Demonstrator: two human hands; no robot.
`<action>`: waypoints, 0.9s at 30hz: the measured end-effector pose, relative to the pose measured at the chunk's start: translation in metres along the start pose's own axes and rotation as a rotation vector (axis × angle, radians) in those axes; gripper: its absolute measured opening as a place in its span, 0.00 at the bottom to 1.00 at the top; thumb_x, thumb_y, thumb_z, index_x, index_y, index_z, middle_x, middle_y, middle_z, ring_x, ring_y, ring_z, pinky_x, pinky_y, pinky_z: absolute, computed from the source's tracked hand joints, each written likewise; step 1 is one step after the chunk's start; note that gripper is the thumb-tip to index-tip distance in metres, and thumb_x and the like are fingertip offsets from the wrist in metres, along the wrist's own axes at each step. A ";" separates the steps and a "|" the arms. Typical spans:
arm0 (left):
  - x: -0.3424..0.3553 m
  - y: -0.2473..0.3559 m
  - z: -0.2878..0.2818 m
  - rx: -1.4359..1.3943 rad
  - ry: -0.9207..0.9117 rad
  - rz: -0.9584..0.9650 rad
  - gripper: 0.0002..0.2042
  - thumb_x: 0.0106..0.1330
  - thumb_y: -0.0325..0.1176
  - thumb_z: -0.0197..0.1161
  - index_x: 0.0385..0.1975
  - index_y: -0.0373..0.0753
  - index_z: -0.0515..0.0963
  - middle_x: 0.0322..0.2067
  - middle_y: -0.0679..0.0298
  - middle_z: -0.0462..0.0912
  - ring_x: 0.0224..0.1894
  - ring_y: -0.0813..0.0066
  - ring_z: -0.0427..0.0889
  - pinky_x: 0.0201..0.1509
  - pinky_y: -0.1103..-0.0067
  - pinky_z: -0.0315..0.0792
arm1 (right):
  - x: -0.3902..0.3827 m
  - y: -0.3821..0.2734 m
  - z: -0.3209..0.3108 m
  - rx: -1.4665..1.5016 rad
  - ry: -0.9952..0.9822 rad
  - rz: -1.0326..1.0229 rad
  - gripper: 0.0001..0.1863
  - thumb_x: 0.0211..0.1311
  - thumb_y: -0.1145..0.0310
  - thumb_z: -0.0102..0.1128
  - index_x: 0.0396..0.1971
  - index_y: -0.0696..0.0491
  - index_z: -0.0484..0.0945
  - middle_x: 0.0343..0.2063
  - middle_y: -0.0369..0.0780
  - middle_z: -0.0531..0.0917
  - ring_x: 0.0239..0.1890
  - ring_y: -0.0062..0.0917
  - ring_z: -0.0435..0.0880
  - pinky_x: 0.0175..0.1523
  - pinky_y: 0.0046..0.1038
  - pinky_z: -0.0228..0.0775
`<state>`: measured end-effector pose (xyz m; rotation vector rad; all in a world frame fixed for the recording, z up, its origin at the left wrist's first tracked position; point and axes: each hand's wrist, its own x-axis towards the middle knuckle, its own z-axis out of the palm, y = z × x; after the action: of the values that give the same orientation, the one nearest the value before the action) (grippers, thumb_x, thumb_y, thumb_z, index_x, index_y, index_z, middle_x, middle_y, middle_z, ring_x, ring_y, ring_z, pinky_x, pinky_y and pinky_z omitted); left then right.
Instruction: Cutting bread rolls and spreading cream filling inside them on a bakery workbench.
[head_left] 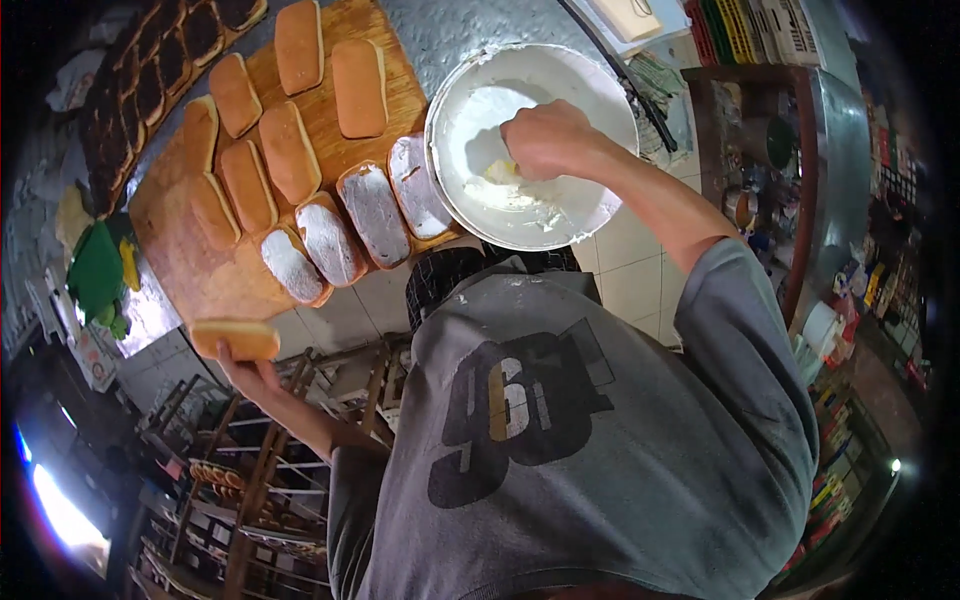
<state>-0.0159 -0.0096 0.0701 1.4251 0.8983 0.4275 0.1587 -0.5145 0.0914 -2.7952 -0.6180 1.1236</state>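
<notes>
My left hand point(243, 372) grips a plain loaf point(235, 341) just off the near-left edge of the wooden board point(160, 225). My right hand point(550, 140) is curled inside the white bowl point(605, 105), at the white cream point(530, 213); I cannot tell what it grasps. Four coated loaves point(375, 217) lie along the board's near edge, left of the bowl

- Crates point(732, 30): red, yellow and white, side by side, upper right of the frame.
- Shelf unit point(806, 140): brown frame, right of the frame, below the crates.
- White container point(822, 326): right side, toward the lower right.
- Tiled floor point(632, 268): pale, right of centre.
- Rack point(250, 490): wooden uprights, multiple tiers, lower left.
- Green item point(95, 262): far left; type indeterminate.
- Bright light point(68, 505): lower left edge.
</notes>
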 end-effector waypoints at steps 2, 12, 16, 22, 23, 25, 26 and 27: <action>-0.015 -0.001 -0.029 -0.518 -0.333 -0.085 0.25 0.64 0.44 0.66 0.57 0.40 0.68 0.48 0.59 0.77 0.44 0.67 0.79 0.45 0.72 0.76 | 0.002 -0.001 -0.003 0.016 0.002 -0.051 0.09 0.50 0.73 0.56 0.30 0.56 0.85 0.33 0.45 0.86 0.38 0.38 0.86 0.40 0.40 0.76; -0.114 -0.022 0.097 -0.930 -0.515 -0.286 0.30 0.68 0.55 0.49 0.63 0.40 0.65 0.54 0.58 0.75 0.51 0.62 0.76 0.49 0.68 0.75 | -0.035 0.009 -0.033 0.326 0.085 -0.194 0.11 0.56 0.60 0.66 0.31 0.52 0.87 0.14 0.41 0.78 0.19 0.32 0.77 0.29 0.33 0.68; -0.117 -0.024 0.110 -0.915 -0.677 -0.420 0.34 0.69 0.57 0.48 0.68 0.40 0.58 0.60 0.57 0.71 0.56 0.58 0.75 0.52 0.59 0.75 | -0.088 0.017 -0.051 0.734 0.078 -0.195 0.11 0.62 0.65 0.65 0.30 0.58 0.86 0.14 0.36 0.79 0.16 0.14 0.72 0.23 0.22 0.63; -0.110 0.001 0.148 -0.509 -0.757 -0.500 0.29 0.74 0.53 0.41 0.65 0.37 0.61 0.59 0.54 0.73 0.53 0.62 0.78 0.51 0.66 0.78 | -0.089 -0.117 0.001 1.514 0.090 -0.374 0.08 0.69 0.73 0.54 0.44 0.59 0.73 0.34 0.38 0.87 0.18 0.10 0.71 0.22 0.12 0.62; -0.109 0.005 0.146 -0.534 -0.741 -0.542 0.28 0.75 0.52 0.41 0.65 0.37 0.62 0.58 0.55 0.73 0.54 0.63 0.78 0.54 0.66 0.76 | -0.078 -0.155 0.004 1.552 0.072 -0.347 0.08 0.70 0.73 0.52 0.45 0.59 0.72 0.35 0.39 0.87 0.19 0.10 0.72 0.23 0.13 0.63; -0.092 -0.011 0.128 -0.707 -0.782 -0.574 0.26 0.74 0.49 0.42 0.63 0.36 0.64 0.56 0.58 0.75 0.57 0.63 0.76 0.63 0.68 0.69 | -0.054 -0.221 0.015 1.620 0.089 -0.310 0.08 0.72 0.72 0.51 0.44 0.60 0.71 0.36 0.38 0.87 0.19 0.10 0.72 0.24 0.15 0.64; -0.085 -0.007 0.121 -0.717 -0.786 -0.575 0.26 0.74 0.49 0.42 0.63 0.36 0.64 0.56 0.58 0.75 0.57 0.63 0.76 0.63 0.68 0.69 | -0.047 -0.243 0.019 1.652 0.133 -0.286 0.08 0.72 0.71 0.50 0.44 0.60 0.71 0.36 0.36 0.87 0.20 0.10 0.72 0.25 0.15 0.65; -0.079 -0.001 0.114 -0.723 -0.743 -0.568 0.25 0.72 0.45 0.44 0.63 0.36 0.64 0.57 0.56 0.75 0.57 0.62 0.76 0.64 0.66 0.68 | -0.043 -0.258 0.022 1.522 0.262 -0.224 0.05 0.72 0.71 0.51 0.41 0.57 0.72 0.40 0.43 0.86 0.18 0.13 0.70 0.23 0.16 0.60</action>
<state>0.0204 -0.1433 0.0800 0.5306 0.4191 -0.2078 0.0283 -0.2968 0.1568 -1.4340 0.0440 0.6369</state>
